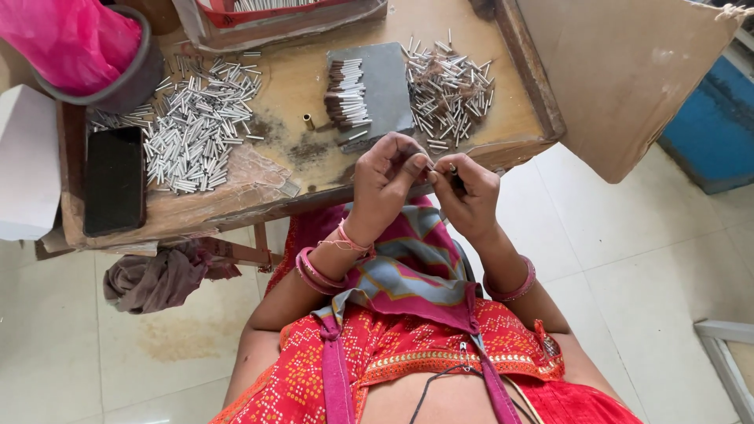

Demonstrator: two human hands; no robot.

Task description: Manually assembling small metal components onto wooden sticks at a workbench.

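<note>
Nearest, the right hand (469,196) pinches a short dark metal tube (454,174), its long axis upright. Just left, the left hand's (386,179) grip closes narrow toward it. Beyond, the worn wooden tabletop (298,86) carries silver tube piles (192,126).

Silvery tubes (192,129) lie beside a black phone (115,180) and pink bag (67,39); the cloth (161,279) looks brownish.

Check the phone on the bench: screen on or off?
Off. The phone lies flat at the left end of the wooden bench, and its screen is uniformly black, no lit content visible.
</note>
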